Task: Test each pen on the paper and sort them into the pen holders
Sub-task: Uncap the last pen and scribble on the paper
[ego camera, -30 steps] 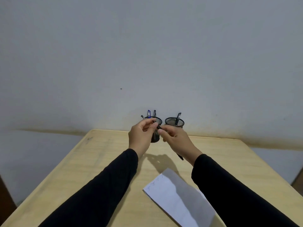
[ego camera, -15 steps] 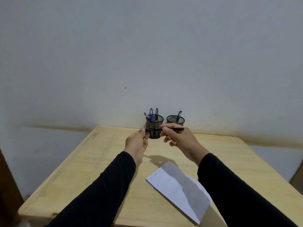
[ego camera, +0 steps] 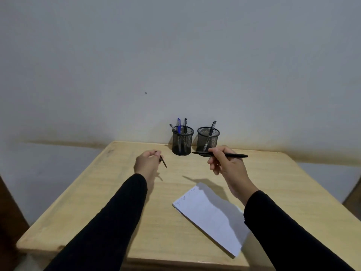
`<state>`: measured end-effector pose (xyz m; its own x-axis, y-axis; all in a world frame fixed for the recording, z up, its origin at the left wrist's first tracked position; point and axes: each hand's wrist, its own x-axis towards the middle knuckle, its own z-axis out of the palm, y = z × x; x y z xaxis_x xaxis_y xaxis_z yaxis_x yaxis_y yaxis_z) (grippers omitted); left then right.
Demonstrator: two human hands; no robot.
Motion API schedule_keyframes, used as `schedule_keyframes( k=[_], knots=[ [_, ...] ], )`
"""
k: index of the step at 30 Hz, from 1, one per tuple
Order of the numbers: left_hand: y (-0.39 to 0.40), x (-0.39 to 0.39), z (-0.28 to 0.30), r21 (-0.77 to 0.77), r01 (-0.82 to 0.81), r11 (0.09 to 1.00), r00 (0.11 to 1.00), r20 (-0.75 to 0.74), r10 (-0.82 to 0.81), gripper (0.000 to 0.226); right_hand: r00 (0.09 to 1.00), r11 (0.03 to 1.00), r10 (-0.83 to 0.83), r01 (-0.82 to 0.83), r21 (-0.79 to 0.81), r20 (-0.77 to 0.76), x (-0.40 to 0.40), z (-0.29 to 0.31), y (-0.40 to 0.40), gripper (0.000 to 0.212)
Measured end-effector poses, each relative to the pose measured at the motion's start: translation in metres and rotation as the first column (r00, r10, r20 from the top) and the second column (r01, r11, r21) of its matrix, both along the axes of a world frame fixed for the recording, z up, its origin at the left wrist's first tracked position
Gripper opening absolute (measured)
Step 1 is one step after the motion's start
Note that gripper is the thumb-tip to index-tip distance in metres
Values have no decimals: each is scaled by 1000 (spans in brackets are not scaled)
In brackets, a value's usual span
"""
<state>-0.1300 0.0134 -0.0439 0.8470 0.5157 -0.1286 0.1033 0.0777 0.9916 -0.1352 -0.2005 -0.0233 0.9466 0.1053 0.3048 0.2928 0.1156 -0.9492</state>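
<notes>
My right hand (ego camera: 227, 166) holds a black pen (ego camera: 231, 155) level above the table, its tip pointing left in front of the right mesh holder (ego camera: 208, 138). My left hand (ego camera: 146, 163) is closed on the pen's black cap (ego camera: 163, 162), off to the left. The left mesh holder (ego camera: 182, 140) holds three pens, one of them blue. A single black pen stands in the right holder. A white sheet of paper (ego camera: 210, 215) with faint blue scribbles near its top edge lies below my right hand.
The wooden table (ego camera: 101, 202) stands against a grey wall, with both holders at its far edge. Dark furniture shows at the left and right borders of the view.
My hands have pulled apart: the cap has come off the pen and gone left with my left hand, while the pen moved right with my right hand.
</notes>
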Motion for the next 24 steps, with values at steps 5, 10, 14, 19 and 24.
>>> schedule_keyframes(
  k=[5,10,14,19,24],
  knots=[
    [-17,1,-36,366,129,922,989,-111,-94,15,997,1000,17,-15,14,-74,1,-13,5,16],
    [-23,0,-50,453,87,887,996,-66,-63,23,993,1000,7,-5,21,-118,5,-25,2,16],
    [-27,2,-53,523,50,851,998,-62,-20,29,988,1000,17,-13,22,-153,7,-35,2,17],
    [-35,-9,-48,602,106,792,993,-28,-112,34,981,1000,20,-22,-8,-192,8,-40,0,17],
    [-56,-40,-54,742,292,603,945,-126,-303,31,984,980,-59,26,-196,-167,11,-48,0,14]
  ],
)
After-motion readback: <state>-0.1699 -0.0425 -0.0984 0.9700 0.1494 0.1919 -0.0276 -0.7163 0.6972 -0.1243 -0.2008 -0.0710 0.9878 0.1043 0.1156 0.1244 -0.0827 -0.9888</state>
